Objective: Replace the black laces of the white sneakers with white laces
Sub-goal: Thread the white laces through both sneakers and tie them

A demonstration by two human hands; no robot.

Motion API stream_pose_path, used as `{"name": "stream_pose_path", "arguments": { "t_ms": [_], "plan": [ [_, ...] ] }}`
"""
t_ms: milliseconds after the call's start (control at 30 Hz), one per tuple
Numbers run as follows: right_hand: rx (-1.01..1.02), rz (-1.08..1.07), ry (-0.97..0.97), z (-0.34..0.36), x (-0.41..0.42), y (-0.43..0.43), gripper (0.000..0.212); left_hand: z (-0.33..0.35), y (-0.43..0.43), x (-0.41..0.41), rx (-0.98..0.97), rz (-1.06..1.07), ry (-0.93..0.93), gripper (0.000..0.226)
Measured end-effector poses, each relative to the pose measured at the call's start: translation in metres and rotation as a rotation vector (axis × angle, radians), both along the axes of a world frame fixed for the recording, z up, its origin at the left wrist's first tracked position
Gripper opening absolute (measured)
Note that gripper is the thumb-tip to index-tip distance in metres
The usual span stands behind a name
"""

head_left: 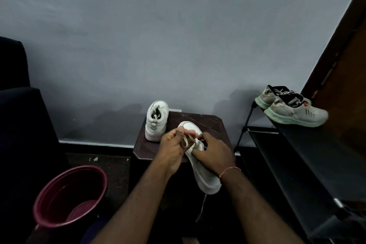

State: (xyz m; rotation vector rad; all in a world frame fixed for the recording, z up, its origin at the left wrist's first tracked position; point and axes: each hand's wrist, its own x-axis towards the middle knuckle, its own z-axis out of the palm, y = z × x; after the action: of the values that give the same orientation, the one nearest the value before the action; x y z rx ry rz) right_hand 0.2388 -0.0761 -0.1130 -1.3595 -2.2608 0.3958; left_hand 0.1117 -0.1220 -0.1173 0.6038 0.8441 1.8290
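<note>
A grey wall (pixel 178 35) fills the upper frame. A black shoe rack (pixel 297 154) runs down the right side, with a pair of grey running shoes (pixel 297 111) on its top shelf. At lower left stands a maroon bucket (pixel 39 200); its inside is dim and nothing in it can be made out.

At the centre is a small dark worktop (pixel 208 123). One white sneaker (pixel 156 123) stands at its upper-left corner, heel toward the camera. The other, the near sneaker (pixel 200 172), lies toe-up from the worktop's front edge toward the bottom of the frame.

The left grip (pixel 172 150) is closed, pinching a loop of white lace (pixel 186 141) just above the eyelets. The right grip (pixel 213 152) is curled over the near sneaker's eyelet rows and holds it. A loose lace tail (pixel 203 204) hangs below the sole.

No black lace shows on this shoe, so the step in hand looks like threading or tightening the white one. The next move likely calls for steadying the shoe while drawing the loop through evenly.
</note>
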Motion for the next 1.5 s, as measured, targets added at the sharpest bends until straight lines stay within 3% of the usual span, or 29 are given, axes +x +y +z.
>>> {"name": "stream_pose_path", "arguments": {
  "t_ms": [100, 200, 267, 333, 400, 467, 533, 667, 700, 800, 867, 967, 1067, 1133, 1167, 1200, 1233, 1300, 1367, 1433, 1500],
  "plan": [
    [0.135, 0.053, 0.07, -0.012, 0.001, -0.004, 0.034, -0.011, 0.009, 0.01, -0.092, 0.088, -0.159, 0.027],
    [0.358, 0.052, 0.076, -0.019, -0.002, -0.009, 0.022, -0.017, 0.013, 0.011, -0.19, 0.095, -0.093, 0.025],
    [0.514, -0.031, 0.004, -0.016, -0.004, -0.01, 0.029, -0.016, 0.014, 0.008, -0.218, 0.093, -0.084, 0.026],
    [0.359, -0.093, -0.045, -0.013, -0.003, -0.008, 0.039, -0.007, 0.014, 0.004, -0.199, 0.117, -0.119, 0.027],
    [0.052, -0.098, 0.019, -0.011, -0.001, -0.003, 0.046, 0.008, 0.012, -0.002, -0.134, 0.148, -0.188, 0.025],
    [-0.049, -0.077, 0.065, -0.011, 0.001, 0.0, 0.047, 0.02, 0.01, -0.007, -0.11, 0.159, -0.163, 0.022],
    [-0.024, -0.065, 0.056, -0.011, 0.001, 0.0, 0.044, 0.021, 0.008, -0.013, -0.162, 0.185, 0.131, 0.021],
    [0.02, -0.079, 0.06, -0.012, 0.002, -0.006, 0.044, -0.002, 0.001, -0.017, -0.472, 0.106, 1.319, 0.021],
    [0.029, -0.078, 0.051, -0.013, 0.003, -0.006, 0.044, -0.005, 0.0, -0.017, -0.527, 0.043, 1.508, 0.02],
    [0.04, -0.072, 0.062, -0.015, 0.005, -0.007, 0.048, -0.001, -0.001, -0.017, -0.542, -0.118, 1.672, 0.022],
    [0.025, -0.062, 0.081, -0.012, 0.008, -0.006, 0.062, 0.007, -0.001, -0.019, -0.471, -0.163, 1.542, 0.025],
    [-0.042, -0.084, 0.078, -0.004, 0.01, -0.003, 0.075, 0.021, -0.006, -0.023, -0.255, -0.127, 0.85, 0.029],
    [-0.064, -0.111, 0.043, -0.003, 0.007, 0.001, 0.061, 0.044, -0.007, -0.032, -0.019, -0.036, 0.188, 0.024],
    [-0.07, -0.13, 0.022, -0.003, 0.006, 0.002, 0.051, 0.059, -0.007, -0.035, 0.079, -0.005, -0.092, 0.027],
    [-0.073, -0.133, 0.014, -0.003, 0.005, 0.003, 0.048, 0.063, -0.007, -0.035, 0.07, 0.037, -0.13, 0.027],
    [-0.075, -0.133, 0.01, -0.003, 0.005, 0.004, 0.047, 0.064, -0.008, -0.034, 0.016, 0.109, -0.044, 0.025],
    [-0.082, -0.125, 0.002, -0.003, 0.006, 0.004, 0.047, 0.06, -0.008, -0.033, -0.073, 0.195, 0.175, 0.024],
    [-0.111, -0.072, -0.034, -0.002, 0.007, 0.004, 0.053, 0.039, -0.007, -0.036, -0.292, 0.298, 0.869, 0.026],
    [-0.167, 0.014, -0.083, -0.002, 0.008, 0.001, 0.066, 0.02, -0.006, -0.037, -0.497, 0.129, 1.44, 0.025],
    [-0.201, 0.06, -0.128, -0.004, 0.009, -0.003, 0.076, 0.009, -0.007, -0.035, -0.593, -0.124, 1.705, 0.027],
    [-0.207, 0.062, -0.14, -0.006, 0.008, -0.005, 0.075, 0.007, -0.008, -0.033, -0.559, -0.275, 1.664, 0.033]
  ]
}}
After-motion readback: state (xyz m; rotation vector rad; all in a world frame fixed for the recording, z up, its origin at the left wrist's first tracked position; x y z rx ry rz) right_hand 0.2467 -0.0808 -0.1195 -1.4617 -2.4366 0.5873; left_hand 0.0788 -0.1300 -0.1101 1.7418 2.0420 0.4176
